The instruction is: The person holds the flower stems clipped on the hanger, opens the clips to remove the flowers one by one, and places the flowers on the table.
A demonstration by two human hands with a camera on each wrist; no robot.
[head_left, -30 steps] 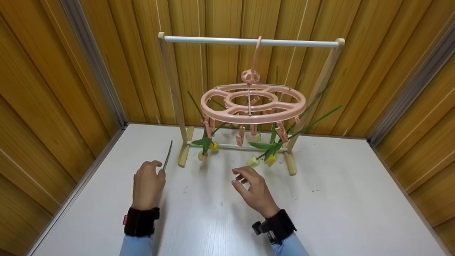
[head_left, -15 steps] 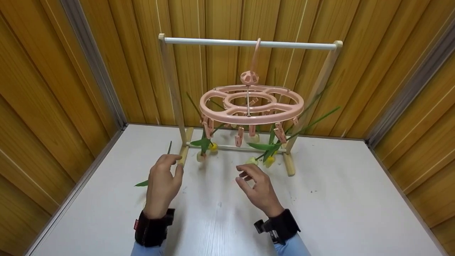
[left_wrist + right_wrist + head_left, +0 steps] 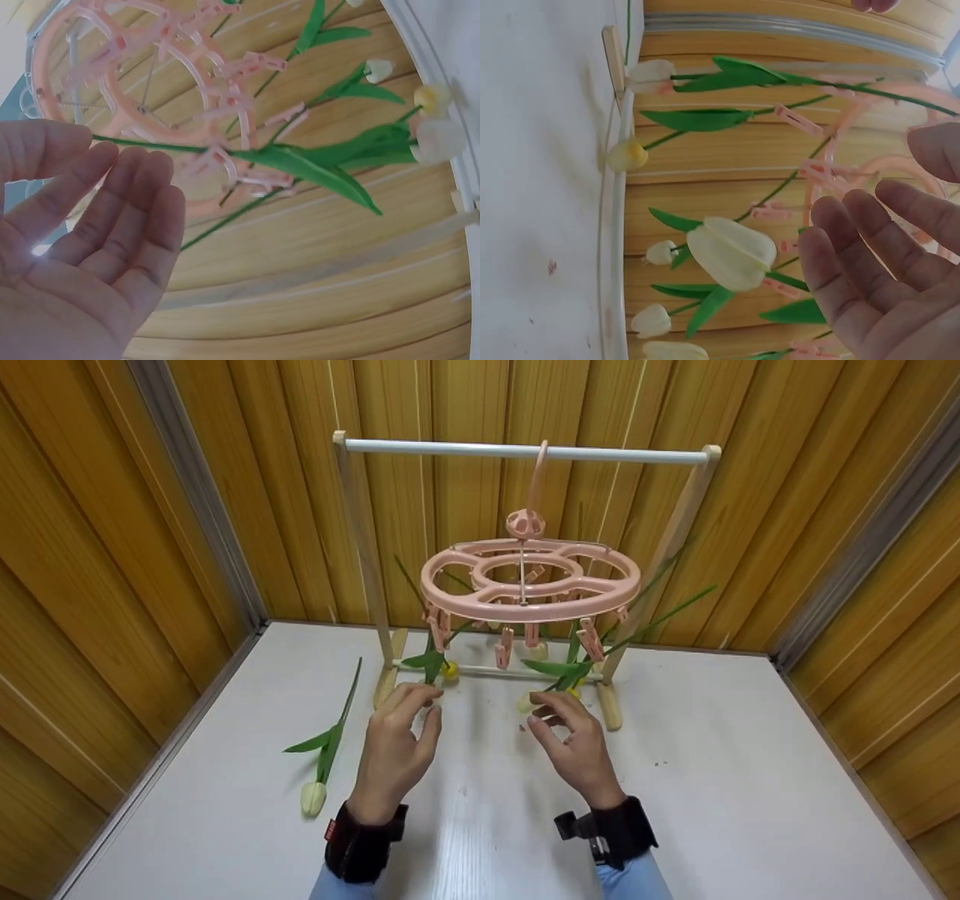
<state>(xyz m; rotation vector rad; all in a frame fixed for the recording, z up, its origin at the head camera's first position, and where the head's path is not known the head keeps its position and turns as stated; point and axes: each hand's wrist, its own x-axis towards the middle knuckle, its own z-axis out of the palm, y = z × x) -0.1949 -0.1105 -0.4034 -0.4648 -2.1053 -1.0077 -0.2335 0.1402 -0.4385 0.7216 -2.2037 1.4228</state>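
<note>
Both hands hover in front of a pink round clip hanger, fingers loosely bent and nothing held. My left hand is below the hanger's left side, overlapping a clipped tulip there in the head view. Below the right side, my right hand overlaps a pale tulip head. Several artificial tulips hang head down from the pink clips; a yellow tulip and a large white tulip show in the right wrist view. A single white tulip lies on the table, left of my left hand.
The hanger hooks over the white bar of a small rack with wooden legs. Its stems reach out past the rack's right post. White tabletop lies below, with wood-patterned walls behind and at both sides.
My left hand has let go of the white tulip, leaving it on the table, and moved right and forward to the hanger. My right hand has shifted slightly right and forward.
</note>
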